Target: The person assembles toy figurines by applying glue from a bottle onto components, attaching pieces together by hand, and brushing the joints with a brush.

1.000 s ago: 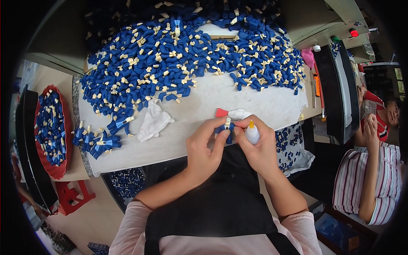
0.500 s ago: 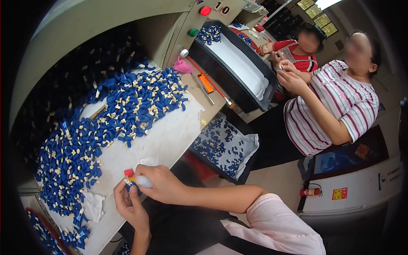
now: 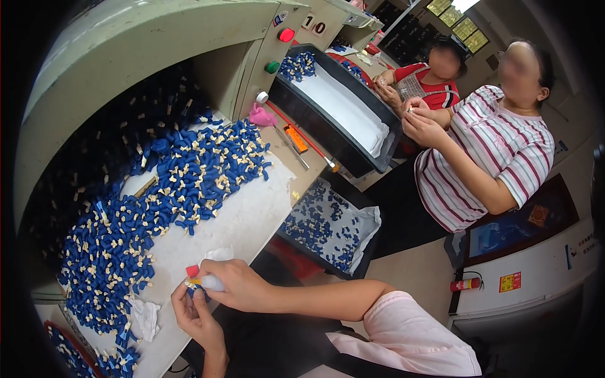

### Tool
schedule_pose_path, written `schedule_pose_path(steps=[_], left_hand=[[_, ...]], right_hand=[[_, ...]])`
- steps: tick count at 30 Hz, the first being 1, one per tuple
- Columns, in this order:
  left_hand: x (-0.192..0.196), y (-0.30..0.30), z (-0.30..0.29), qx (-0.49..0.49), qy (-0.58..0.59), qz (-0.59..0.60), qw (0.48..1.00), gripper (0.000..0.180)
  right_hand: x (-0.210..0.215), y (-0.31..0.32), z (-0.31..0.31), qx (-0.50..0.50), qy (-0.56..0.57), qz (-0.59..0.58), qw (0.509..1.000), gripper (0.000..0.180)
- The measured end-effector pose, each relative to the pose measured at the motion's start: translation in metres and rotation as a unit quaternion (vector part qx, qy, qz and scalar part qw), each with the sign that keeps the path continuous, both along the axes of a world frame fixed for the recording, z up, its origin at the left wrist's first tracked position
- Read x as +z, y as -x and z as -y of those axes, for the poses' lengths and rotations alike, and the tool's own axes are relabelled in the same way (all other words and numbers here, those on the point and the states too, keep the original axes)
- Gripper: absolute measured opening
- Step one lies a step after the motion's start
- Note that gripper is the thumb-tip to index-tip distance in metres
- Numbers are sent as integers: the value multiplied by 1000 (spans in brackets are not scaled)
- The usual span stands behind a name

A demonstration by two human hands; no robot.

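1. Blue plastic pieces (image 3: 195, 291), one or two of them, sit pinched in the fingertips of our left hand (image 3: 196, 315), which is curled shut around them just under our right hand.
2. Our right hand (image 3: 236, 285) is closed over a small white bottle (image 3: 211, 283) with an orange neck, its tip meeting the held pieces (how they touch is too small to tell).
3. Just above both hands a small red cap (image 3: 192, 271) lies on the white desk (image 3: 252, 220), and a scrap of white paper (image 3: 219, 253) lies beside it.
4. To the left of our left hand rests a crumpled white cloth (image 3: 145, 317).
5. Farther up and to the left of the hands spreads a big heap of blue pieces with cream tips (image 3: 170, 195).
6. To the right of our right hand, below the desk edge, a tray lined with a clear bag (image 3: 368, 220) holds more blue pieces.
7. Well beyond, two other people sit at a black tray (image 3: 353, 167); the nearer one wears a striped shirt (image 3: 498, 151).
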State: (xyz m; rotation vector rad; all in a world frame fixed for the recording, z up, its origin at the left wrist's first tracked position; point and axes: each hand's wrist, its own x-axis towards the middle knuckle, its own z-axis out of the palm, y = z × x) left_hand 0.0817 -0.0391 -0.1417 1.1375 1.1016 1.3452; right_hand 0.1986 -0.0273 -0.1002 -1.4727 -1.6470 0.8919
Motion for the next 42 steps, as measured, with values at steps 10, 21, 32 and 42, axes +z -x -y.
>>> schedule_pose_path(steps=[10, 21, 32, 42], left_hand=[[1, -2, -4, 3, -8, 15, 1000, 18], [-7, 2, 2, 3, -19, 34, 999, 18], [-4, -1, -1, 3, -28, 44, 999, 18], [0, -1, 0, -1, -30, 25, 999, 18]], right_hand=[[1, -2, -4, 0, -3, -6, 1000, 18], [-6, 3, 1, 9, -5, 9, 1000, 21], [-5, 0, -3, 10, -9, 14, 1000, 20], [-1, 0, -2, 9, -19, 1, 1000, 19]])
